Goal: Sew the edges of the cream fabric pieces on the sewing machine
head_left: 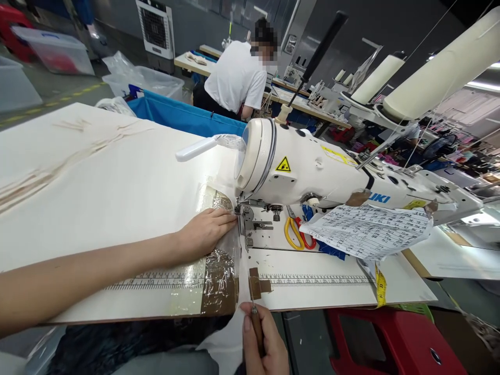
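My left hand (209, 232) lies flat on a strip of white fabric (242, 271) and the taped plate, its fingertips beside the presser foot (239, 207) of the white sewing machine (304, 161). In my right hand (265, 338), at the table's front edge, is a wooden-handled awl (257, 325) with its thin metal shaft pointing up toward the machine. The thumb and forefinger of that hand also touch the fabric edge. White fabric hangs down over the front edge to my lap.
Yellow-handled scissors (294, 233) and red-handled ones (308, 240) lie behind a written paper sheet (367, 229). A tape measure (380, 286) hangs at the right. Thread strips (58, 166) lie at the left. Beyond a blue bin (183, 115), a person (236, 73) bends over. A red stool (394, 338) stands below.
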The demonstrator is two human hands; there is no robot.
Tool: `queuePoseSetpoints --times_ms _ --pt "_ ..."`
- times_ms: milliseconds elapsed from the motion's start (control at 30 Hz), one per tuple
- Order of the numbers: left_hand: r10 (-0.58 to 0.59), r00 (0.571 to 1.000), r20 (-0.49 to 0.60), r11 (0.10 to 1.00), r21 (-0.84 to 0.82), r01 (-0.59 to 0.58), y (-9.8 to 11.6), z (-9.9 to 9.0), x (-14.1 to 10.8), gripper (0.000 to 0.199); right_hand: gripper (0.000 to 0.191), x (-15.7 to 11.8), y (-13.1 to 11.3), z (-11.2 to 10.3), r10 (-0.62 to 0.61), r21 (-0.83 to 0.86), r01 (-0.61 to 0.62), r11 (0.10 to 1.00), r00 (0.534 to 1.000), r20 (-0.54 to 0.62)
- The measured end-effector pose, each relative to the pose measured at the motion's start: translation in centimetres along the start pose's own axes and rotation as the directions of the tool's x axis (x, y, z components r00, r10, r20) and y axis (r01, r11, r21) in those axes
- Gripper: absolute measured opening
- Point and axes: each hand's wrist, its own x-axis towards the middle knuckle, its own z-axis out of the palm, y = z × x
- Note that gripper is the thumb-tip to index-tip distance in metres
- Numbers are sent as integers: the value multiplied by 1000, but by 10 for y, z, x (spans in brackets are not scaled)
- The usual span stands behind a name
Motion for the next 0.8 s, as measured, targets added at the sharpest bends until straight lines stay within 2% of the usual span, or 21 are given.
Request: queuePoseSetpoints --times_ms 133,233,300,367,500,633,800 --pt "44 999 5 998 -33 -44 -9 1 -2 50 47 3 2 9 8 224 -17 974 999 40" --pt "73 997 -1 997 -35 -73 -10 1 -3 55 49 -1 3 17 -7 275 -19 961 995 96" --pt "58 998 -21 998 -19 -59 -6 1 -2 51 46 -4 1 20 25 268 -52 962 994 105" --pt "33 999 -37 999 1 -33 -2 1 1 46 43 -5 -2 19 55 245 -70 967 996 67" --pt "-13 999 -45 1000 12 14 2 1 10 36 43 5 -16 10 12 184 -5 983 999 -37" --pt "-18 998 -64 1000 -13 17 -3 -1 13 34 41 19 -30 2 -39 110 40 993 999 -9" --pt "57 994 -89 990 -121 -68 -10 -5 9 39 36 27 -36 2 -90 84 88 993 996 23"
